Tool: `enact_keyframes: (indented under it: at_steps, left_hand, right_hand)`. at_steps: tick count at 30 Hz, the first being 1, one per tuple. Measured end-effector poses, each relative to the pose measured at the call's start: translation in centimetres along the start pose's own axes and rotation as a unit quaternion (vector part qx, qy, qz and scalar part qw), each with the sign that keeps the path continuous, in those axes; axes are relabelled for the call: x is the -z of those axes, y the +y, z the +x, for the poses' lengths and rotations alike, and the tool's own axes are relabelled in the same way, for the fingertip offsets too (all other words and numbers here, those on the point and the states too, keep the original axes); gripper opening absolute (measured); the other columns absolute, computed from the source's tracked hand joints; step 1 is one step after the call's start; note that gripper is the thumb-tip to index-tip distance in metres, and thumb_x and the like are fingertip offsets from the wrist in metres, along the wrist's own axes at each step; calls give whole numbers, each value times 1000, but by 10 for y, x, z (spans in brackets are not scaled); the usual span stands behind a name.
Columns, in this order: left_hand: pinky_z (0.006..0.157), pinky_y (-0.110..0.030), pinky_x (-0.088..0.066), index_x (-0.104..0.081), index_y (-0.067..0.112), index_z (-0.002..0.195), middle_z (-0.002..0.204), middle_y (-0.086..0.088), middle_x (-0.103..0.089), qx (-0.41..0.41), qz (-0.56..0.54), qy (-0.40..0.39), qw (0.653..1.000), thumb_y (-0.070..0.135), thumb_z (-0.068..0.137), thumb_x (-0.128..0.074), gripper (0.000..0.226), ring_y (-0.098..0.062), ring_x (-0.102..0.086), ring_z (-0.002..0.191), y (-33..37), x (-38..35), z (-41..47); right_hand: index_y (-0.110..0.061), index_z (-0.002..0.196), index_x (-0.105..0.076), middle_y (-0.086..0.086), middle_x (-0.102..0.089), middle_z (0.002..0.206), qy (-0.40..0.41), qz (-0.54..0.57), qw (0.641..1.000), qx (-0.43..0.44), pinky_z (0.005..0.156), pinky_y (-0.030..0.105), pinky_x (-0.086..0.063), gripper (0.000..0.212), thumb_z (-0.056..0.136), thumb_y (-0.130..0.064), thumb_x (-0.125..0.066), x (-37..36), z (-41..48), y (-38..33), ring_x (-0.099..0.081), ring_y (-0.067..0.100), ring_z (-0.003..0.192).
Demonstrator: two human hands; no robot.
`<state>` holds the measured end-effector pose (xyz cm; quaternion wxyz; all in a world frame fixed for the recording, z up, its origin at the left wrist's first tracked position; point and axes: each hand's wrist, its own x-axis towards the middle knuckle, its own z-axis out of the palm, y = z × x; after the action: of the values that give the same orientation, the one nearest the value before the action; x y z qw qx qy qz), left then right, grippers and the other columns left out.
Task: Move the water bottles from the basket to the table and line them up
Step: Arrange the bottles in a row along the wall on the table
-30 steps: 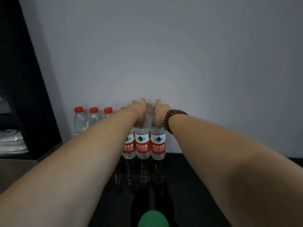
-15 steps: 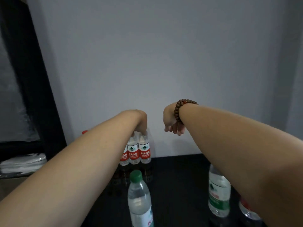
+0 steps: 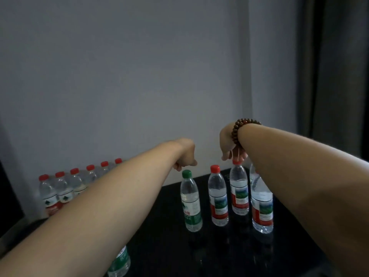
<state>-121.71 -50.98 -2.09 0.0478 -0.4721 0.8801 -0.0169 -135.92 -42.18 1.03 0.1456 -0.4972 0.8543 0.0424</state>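
My right hand (image 3: 231,148) hangs at centre right with fingertips on the red cap of a bottle (image 3: 239,188), probably to nudge it into line, though I cannot tell if they pinch it; my left hand (image 3: 185,156), loosely curled and holding nothing, hovers over the green-capped bottle (image 3: 190,202). A finished row of bottles (image 3: 65,188) lines the wall at lower left on the black table (image 3: 219,254). All look filled with clear water; no basket shows.

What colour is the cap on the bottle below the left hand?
Green cap, clear in the head view.
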Motion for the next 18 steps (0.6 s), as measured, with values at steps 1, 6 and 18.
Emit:
enact_keyframes:
  at_steps: [1,6,18]
  left_hand:
    - [76,-37,-64,-69,4,98,81,-10,-78,-13,-3,7,1000,46,97,-62,42,-22,-77,68,12,-2,4]
    - [72,-40,-65,-64,5,117,94,-12,-75,-91,-23,21,995,37,94,-68,40,-23,-77,71,59,-19,15]
    - [72,-34,-55,-66,9,104,84,-11,-73,-102,49,21,993,57,103,-44,53,-24,-71,79,81,-56,49]
  right_hand:
    - [-3,99,-65,10,-71,96,1,-5,1000,-4,104,45,-53,19,100,-22,-65,-1,0,9,-68,24,90]
    - [2,115,-66,11,-68,89,79,-35,996,8,89,40,-59,30,97,-23,-68,-16,29,36,-71,27,90]
    - [-1,132,-59,17,-62,130,127,-81,988,37,106,44,-46,60,106,-52,-41,-65,104,42,-59,32,122]
